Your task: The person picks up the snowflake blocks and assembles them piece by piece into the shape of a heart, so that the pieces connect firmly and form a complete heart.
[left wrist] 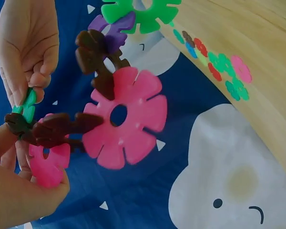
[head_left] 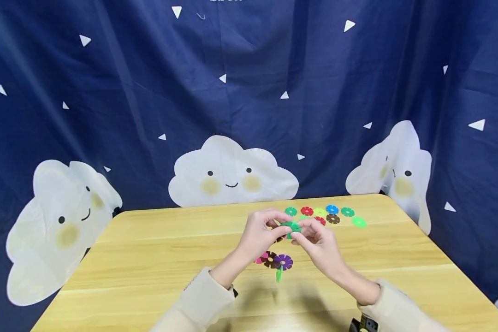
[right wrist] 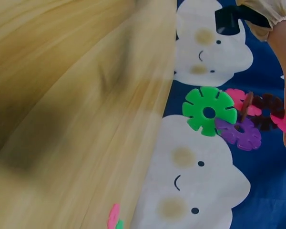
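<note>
Green disc (head_left: 292, 226): up over the table (head_left: 170, 258), between both hands | right hand (head_left: 323, 245): nearer, fingers pinched it | left hand (head_left: 259, 234): fingers gripped the disc chain (left wrist: 138, 114) | disc sat right of the left fingers, edge touching the brown disc (left wrist: 19, 125)

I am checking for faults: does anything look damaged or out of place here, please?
Nothing stands out. The chain in the left hand bends at angles, but apparently only because it is slotted together. The right hand pinches a green disc; loose discs lie on the table. I see no break.
</note>
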`<state>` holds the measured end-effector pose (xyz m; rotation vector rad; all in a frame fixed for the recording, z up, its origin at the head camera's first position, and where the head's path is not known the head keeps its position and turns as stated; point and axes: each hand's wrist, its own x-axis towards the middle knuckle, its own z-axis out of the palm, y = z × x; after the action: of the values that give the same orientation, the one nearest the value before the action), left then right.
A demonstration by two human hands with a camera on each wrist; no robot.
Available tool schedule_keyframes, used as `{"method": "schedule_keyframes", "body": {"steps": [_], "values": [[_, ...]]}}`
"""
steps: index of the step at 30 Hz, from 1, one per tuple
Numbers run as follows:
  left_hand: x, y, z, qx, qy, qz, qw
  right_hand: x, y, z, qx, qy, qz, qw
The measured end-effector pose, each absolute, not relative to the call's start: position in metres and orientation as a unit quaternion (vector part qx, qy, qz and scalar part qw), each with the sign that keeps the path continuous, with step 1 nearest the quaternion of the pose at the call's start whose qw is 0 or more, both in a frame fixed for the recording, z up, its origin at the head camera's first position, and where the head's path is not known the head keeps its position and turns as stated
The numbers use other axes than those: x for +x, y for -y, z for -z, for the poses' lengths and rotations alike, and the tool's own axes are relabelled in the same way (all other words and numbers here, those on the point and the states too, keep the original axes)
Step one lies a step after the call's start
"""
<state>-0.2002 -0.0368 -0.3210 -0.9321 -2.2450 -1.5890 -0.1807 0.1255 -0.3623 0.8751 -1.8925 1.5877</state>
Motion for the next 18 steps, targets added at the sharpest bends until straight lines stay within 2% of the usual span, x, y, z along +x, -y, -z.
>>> {"method": "schedule_keyframes", "body": {"steps": [4, 8, 12, 15, 18], "values": [[-0.203, 0.041, 0.322, -0.318, 0.778, 0.527, 0.128, -0.194, -0.137, 0.368, 0.309, 0.718, -0.582, 0.226], [-0.204, 0.047, 0.319, -0.298, 0.792, 0.52, 0.116, -0.221, -0.16, 0.382, 0.216, 0.807, -0.515, 0.193], [-0.205, 0.051, 0.318, -0.29, 0.797, 0.52, 0.105, -0.246, -0.18, 0.401, 0.173, 0.884, -0.426, 0.09], [-0.205, 0.054, 0.319, -0.289, 0.794, 0.527, 0.096, -0.257, -0.183, 0.413, 0.199, 0.9, -0.388, 0.011], [-0.204, 0.055, 0.32, -0.281, 0.793, 0.534, 0.084, -0.264, -0.174, 0.424, 0.245, 0.905, -0.347, -0.039]]}}
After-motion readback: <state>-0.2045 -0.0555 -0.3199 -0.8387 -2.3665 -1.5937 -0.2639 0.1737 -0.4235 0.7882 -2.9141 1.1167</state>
